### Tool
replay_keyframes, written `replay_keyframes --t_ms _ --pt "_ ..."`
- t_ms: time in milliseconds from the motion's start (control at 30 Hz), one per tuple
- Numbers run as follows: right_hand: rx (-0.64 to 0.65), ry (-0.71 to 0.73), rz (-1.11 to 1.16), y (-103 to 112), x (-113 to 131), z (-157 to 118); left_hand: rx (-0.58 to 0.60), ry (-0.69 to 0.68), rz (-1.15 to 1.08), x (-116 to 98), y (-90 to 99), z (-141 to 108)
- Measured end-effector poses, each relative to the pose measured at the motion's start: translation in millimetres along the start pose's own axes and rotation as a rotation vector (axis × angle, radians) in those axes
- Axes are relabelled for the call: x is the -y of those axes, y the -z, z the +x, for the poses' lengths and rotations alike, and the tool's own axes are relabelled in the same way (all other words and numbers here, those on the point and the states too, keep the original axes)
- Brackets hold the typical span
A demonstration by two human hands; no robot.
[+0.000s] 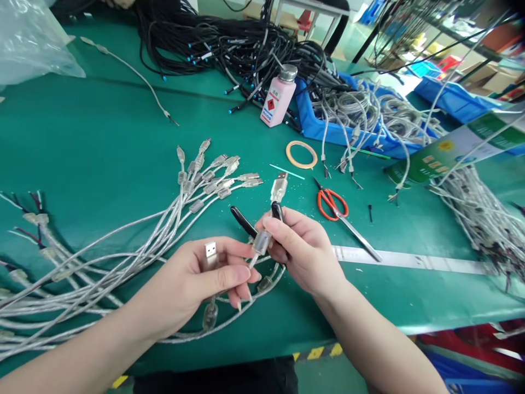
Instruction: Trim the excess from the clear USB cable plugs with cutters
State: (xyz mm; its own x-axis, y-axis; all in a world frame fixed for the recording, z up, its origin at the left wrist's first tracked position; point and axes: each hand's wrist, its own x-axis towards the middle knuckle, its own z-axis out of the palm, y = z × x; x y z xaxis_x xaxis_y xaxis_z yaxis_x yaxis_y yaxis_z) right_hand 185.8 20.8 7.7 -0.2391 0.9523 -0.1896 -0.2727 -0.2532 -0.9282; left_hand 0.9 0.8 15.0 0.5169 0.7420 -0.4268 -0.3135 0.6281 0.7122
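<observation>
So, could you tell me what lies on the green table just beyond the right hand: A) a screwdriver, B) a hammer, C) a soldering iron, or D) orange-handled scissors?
D: the orange-handled scissors lie open on the green table just past the right hand, with their blades pointing toward the metal ruler.

On my green table (102, 137), orange-handled scissors (333, 203) lie just right of centre, with a metal ruler (410, 259) running off to the right below them. A ring of tape (301, 154) sits above the scissors, a pink bottle (278, 98) higher up. Black cables (229, 44) pile along the top; a blue tray (315, 128) of grey cables stands upper right.
</observation>
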Motion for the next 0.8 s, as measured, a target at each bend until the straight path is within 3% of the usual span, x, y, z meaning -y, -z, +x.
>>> replay_keyframes --t_ms 500,800 --pt "0.081 0.078 0.048 1.1 -3.2 -0.4 -0.025 -0.049 0.055 7.8 2.2 1.1" --pt "0.083 0.173 -0.240 4.4 1.2 2.0 -0.062 -0.068 0.091 6.5 2.2 2.2"
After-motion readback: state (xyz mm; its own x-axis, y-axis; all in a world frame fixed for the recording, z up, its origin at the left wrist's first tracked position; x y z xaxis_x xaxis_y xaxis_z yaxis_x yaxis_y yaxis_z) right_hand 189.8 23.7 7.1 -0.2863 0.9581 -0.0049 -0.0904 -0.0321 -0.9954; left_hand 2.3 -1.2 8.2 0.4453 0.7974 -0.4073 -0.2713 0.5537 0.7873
